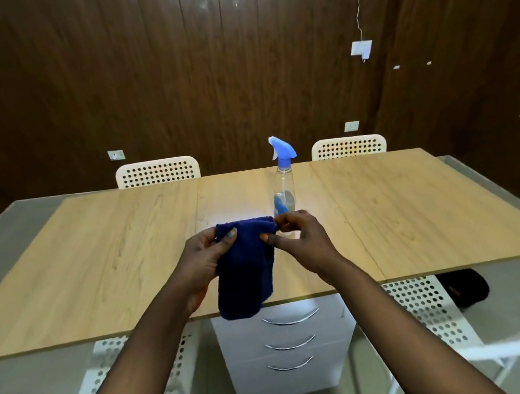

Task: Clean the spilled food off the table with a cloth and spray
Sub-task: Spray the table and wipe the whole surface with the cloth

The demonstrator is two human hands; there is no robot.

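Here the wooden desk [107, 255] carries a clear spray bottle [284, 179] at twelve o'clock; nearer, a folded navy cloth [247, 273] hangs above its front edge, pinched by left hand [209, 261] and right hand [299, 241].

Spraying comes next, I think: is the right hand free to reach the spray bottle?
Probably not yet: the right hand pinches the blue cloth. The spray bottle stands just beyond it, nothing between.

Both forearms are bare to the frame's edge, and the left hand [209, 259] and right hand [303, 241] are ungloved.
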